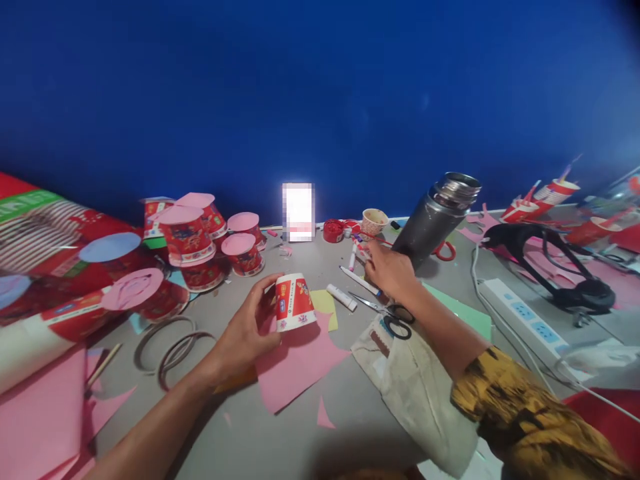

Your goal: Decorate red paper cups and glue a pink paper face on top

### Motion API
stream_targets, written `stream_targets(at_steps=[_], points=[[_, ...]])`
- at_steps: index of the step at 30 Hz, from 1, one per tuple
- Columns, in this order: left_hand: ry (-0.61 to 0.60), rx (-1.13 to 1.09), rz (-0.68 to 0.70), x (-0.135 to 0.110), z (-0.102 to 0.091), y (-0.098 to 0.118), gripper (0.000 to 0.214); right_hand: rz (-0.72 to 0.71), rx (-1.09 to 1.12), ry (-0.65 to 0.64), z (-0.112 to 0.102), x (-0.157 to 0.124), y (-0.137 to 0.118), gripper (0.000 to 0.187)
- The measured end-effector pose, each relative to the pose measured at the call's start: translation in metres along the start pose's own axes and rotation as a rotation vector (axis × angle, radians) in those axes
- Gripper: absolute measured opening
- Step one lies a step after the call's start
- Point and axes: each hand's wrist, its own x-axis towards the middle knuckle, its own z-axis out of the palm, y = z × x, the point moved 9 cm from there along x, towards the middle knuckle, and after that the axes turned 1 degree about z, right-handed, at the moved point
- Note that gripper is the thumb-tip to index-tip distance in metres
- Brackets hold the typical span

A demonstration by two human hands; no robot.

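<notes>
My left hand is closed around a red and white paper cup, which stands rim-down just above or on a pink paper sheet; I cannot tell whether it touches. Reaching across the table, my right hand has bent fingers slightly apart, with the tips beside a white marker with a red end. Its fingertips are partly hidden. Close by lie a second marker, a glue stick and black-handled scissors. Under the right forearm is a pale cloth pouch.
Several red cups topped with pink paper stand at left, near two grey rings. A dark open flask tilts beside my right hand. Further right are a power strip and a black headset strap. A bright phone leans against the blue wall.
</notes>
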Motion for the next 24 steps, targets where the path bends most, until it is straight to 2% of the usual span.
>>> stream_targets(at_steps=[2,4,5,7,8,9,11,12,13,14,16,17,18,20,24], points=[[0.002,-0.093,0.011,0.001,-0.001,0.002,0.084,-0.047,0.131,0.03,-0.01,-0.007,-0.006,0.033],[-0.001,-0.164,0.009,0.001,0.0,0.006,0.085,-0.138,0.603,0.076,-0.026,-0.019,-0.013,0.023],[-0.002,-0.183,0.009,0.0,0.001,0.008,0.088,-0.172,0.83,0.037,-0.03,-0.025,-0.016,0.02],[-0.005,-0.185,0.007,-0.002,0.005,0.011,0.097,-0.187,1.198,-0.092,-0.031,-0.038,-0.023,0.026],[-0.007,-0.178,0.001,-0.003,0.007,0.01,0.1,-0.219,1.358,-0.165,-0.033,-0.046,-0.03,0.037],[-0.005,-0.175,-0.006,-0.005,0.01,0.009,0.101,-0.269,1.491,-0.261,-0.034,-0.054,-0.039,0.057],[0.0,-0.198,-0.021,-0.007,0.014,0.003,0.095,-0.335,1.666,-0.346,-0.037,-0.067,-0.054,0.091],[-0.001,-0.223,-0.025,-0.007,0.016,0.0,0.092,-0.361,1.698,-0.37,-0.036,-0.073,-0.061,0.1],[-0.005,-0.248,-0.021,-0.008,0.018,-0.002,0.089,-0.371,1.704,-0.359,-0.034,-0.077,-0.066,0.101],[-0.014,-0.26,-0.014,-0.008,0.019,-0.004,0.086,-0.351,1.675,-0.332,-0.03,-0.079,-0.069,0.09],[-0.038,-0.233,-0.005,-0.008,0.02,-0.008,0.082,-0.238,1.588,-0.169,-0.02,-0.08,-0.063,0.043],[-0.045,-0.205,-0.001,-0.007,0.019,-0.009,0.081,-0.188,1.543,-0.116,-0.015,-0.08,-0.06,0.028],[-0.05,-0.174,0.007,-0.007,0.018,-0.01,0.079,-0.165,1.513,-0.06,-0.013,-0.081,-0.057,0.022],[-0.052,-0.108,0.024,-0.008,0.016,-0.009,0.079,-0.18,1.442,0.014,-0.013,-0.082,-0.056,0.023],[-0.047,0.035,0.057,-0.009,0.015,-0.004,0.08,-0.406,1.254,0.171,-0.039,-0.089,-0.072,0.02]])
